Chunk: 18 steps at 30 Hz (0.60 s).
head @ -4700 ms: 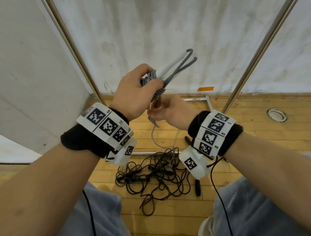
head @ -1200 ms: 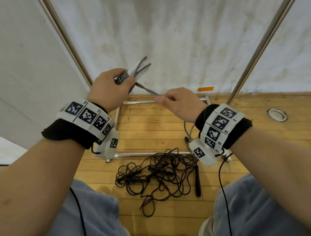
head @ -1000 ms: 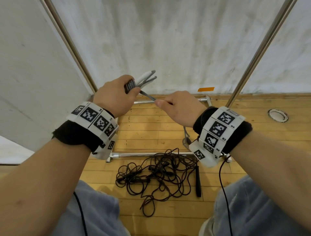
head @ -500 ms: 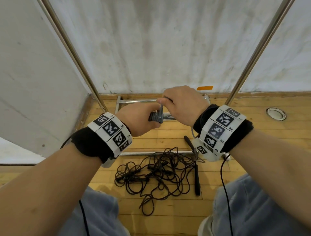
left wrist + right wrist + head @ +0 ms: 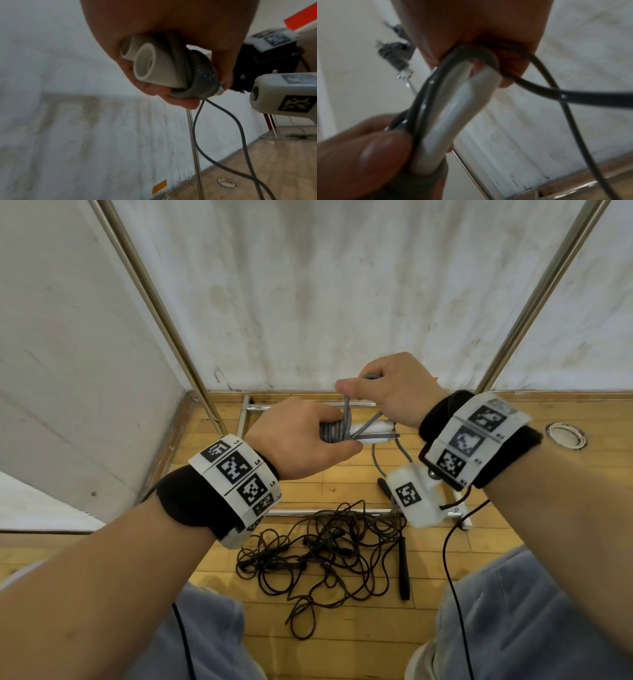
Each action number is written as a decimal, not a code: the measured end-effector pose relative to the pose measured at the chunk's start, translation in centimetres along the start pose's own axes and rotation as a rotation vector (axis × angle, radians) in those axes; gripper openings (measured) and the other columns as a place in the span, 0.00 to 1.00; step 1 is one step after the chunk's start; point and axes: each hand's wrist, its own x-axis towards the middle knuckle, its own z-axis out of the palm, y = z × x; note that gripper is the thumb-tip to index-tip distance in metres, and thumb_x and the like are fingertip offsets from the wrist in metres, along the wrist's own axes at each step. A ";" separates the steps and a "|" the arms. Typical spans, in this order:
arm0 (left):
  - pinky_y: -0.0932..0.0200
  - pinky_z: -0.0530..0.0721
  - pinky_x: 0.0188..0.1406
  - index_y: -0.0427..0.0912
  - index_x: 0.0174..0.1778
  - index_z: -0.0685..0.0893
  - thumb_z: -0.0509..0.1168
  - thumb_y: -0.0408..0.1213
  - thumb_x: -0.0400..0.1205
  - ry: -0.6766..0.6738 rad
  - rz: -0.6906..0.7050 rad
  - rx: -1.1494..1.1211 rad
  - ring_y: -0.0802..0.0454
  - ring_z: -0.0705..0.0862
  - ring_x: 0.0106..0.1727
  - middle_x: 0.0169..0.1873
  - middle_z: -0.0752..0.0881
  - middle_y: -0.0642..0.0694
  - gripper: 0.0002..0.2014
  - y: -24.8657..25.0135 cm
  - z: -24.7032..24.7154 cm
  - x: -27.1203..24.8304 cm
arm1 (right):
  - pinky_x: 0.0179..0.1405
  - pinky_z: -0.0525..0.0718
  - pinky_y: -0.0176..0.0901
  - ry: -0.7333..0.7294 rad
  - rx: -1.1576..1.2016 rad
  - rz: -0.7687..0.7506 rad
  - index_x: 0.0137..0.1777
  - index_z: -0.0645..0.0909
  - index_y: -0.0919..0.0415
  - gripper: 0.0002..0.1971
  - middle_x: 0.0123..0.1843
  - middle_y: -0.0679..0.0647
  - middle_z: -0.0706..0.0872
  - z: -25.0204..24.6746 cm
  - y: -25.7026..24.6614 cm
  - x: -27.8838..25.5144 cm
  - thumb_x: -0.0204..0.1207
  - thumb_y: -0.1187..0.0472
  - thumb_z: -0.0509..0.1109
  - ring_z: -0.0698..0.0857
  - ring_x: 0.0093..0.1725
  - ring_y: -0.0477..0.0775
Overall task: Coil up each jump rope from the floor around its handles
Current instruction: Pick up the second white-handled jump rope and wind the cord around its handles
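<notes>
Our left hand [image 5: 301, 440] has its fingers [image 5: 173, 100] clamped round the white handles [image 5: 149, 65] and grey coils mid-frame, while our right hand [image 5: 394, 392] pinches the grey jump rope [image 5: 347, 412] just above. We'd keep tension and lay each turn snug. The black jump rope [image 5: 322, 549] sits tangled on the floor [image 5: 342, 645], lower centre.

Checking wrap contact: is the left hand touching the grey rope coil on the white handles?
Touching. In the left wrist view the left hand has its fingers curled round the grey rope coil and the white handles; head view agrees.
</notes>
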 end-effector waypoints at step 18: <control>0.39 0.85 0.33 0.46 0.39 0.80 0.66 0.52 0.80 0.364 -0.176 -0.441 0.44 0.87 0.32 0.30 0.86 0.44 0.13 0.2 -2.6 0.2 | 0.35 0.77 0.48 -0.070 0.150 0.028 0.31 0.74 0.54 0.21 0.23 0.46 0.74 3.4 -0.7 -1.5 0.85 0.51 0.52 0.72 0.25 0.48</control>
